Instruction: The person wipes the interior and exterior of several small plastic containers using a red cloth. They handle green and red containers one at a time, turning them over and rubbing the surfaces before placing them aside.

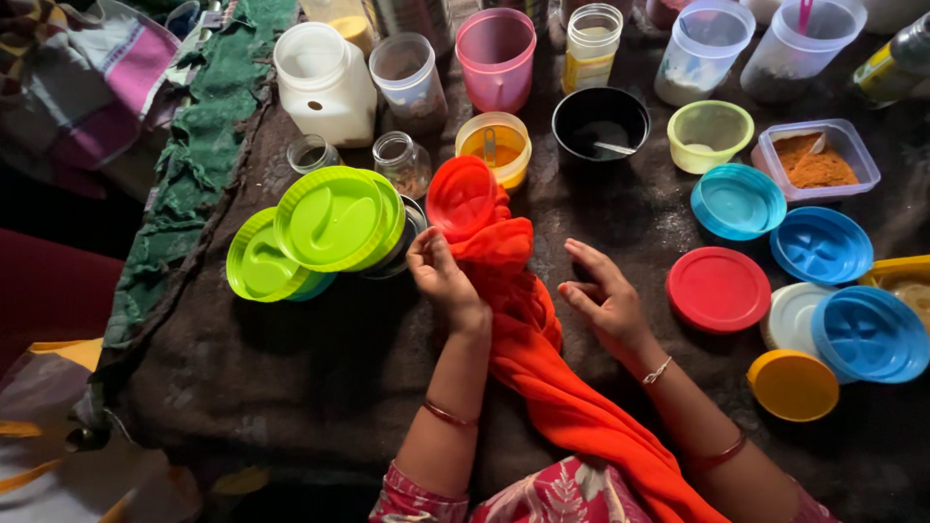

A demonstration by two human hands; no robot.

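Fingers [433, 254] of your left hand [444, 276] are pinching the orange cloth [504, 261] wrapping the red lid [462, 197], while your right hand [601, 295] is hovering spread beside it, probably mid-wipe.

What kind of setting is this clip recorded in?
Probably a home kitchen or spice-storage spot. A dark cloth-covered surface holds many open plastic jars, a tub of orange powder and loose lids, such as a red lid. The left hand grips an orange cloth.
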